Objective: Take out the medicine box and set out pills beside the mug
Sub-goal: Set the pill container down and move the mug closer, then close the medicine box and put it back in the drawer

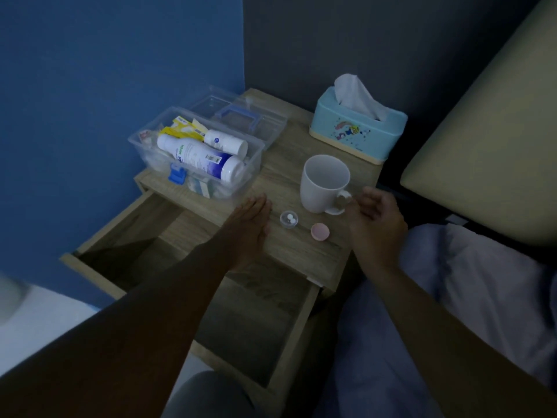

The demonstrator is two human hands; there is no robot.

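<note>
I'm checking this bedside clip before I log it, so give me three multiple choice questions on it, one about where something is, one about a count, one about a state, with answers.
1. Where does the small clear cup stand?
A. inside the drawer
B. on the nightstand top, between the left hand and the pink cap
C. on the tissue box

2. How many white pills lie in the cup?
A. two
B. five
C. none

3. What state is the drawer in?
A. shut
B. removed
C. pulled open

Answers:
1. B, the cup sits on the nightstand between the left hand and the pink cap, in front of the mug.
2. A, two white pills show.
3. C, its inside is exposed below the top.
</note>
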